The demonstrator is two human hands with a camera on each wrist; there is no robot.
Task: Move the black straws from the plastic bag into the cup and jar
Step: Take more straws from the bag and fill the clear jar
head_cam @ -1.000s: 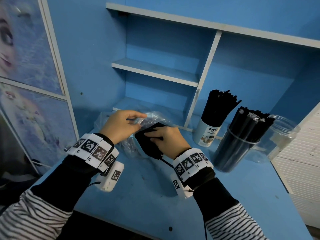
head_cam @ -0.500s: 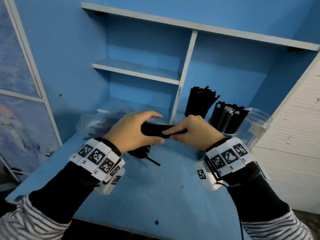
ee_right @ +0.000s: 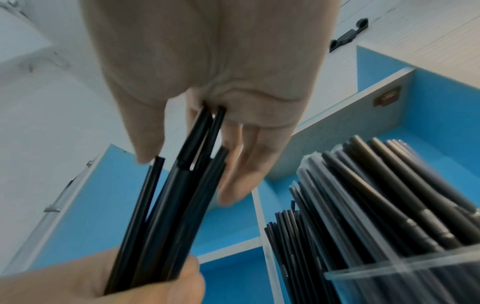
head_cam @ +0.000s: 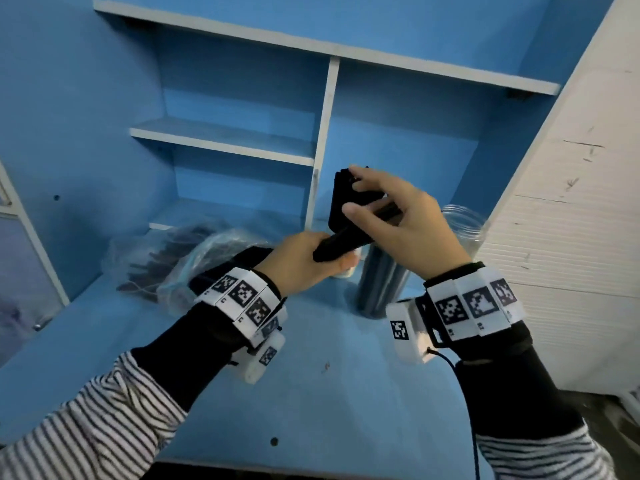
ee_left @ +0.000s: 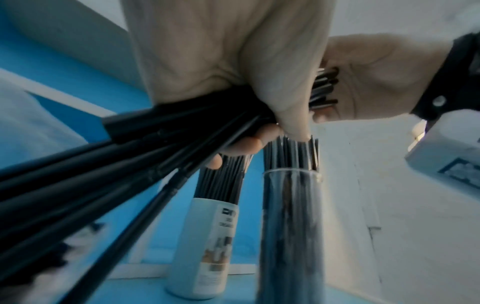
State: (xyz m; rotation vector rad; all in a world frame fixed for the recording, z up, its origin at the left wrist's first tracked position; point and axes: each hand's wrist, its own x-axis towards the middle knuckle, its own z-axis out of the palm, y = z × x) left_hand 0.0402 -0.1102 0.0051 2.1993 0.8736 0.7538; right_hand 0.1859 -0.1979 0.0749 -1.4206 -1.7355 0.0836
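Note:
A bundle of black straws [head_cam: 349, 220] is held in the air, tilted up to the right, above the desk. My left hand [head_cam: 329, 259] grips its lower part. My right hand [head_cam: 356, 194] pinches its upper end between thumb and fingers. In the right wrist view the straws [ee_right: 168, 205] fan slightly under my right fingers [ee_right: 233, 164]. Just below the bundle stand the white cup [ee_left: 207, 236] and the clear jar [head_cam: 381, 282], both packed with upright black straws. The plastic bag [head_cam: 166, 261] lies crumpled at the left with more straws inside.
A second clear jar [head_cam: 464, 223], apparently without straws, stands behind my right hand against the white side panel [head_cam: 571, 202]. Blue shelves [head_cam: 221, 136] rise at the back of the blue desk [head_cam: 329, 393]. A dark hole marks the desk near its front edge.
Both hands pulled the straw bundle out of the bag and carried it up and right, over the cup and jar. It tipped from level toward upright.

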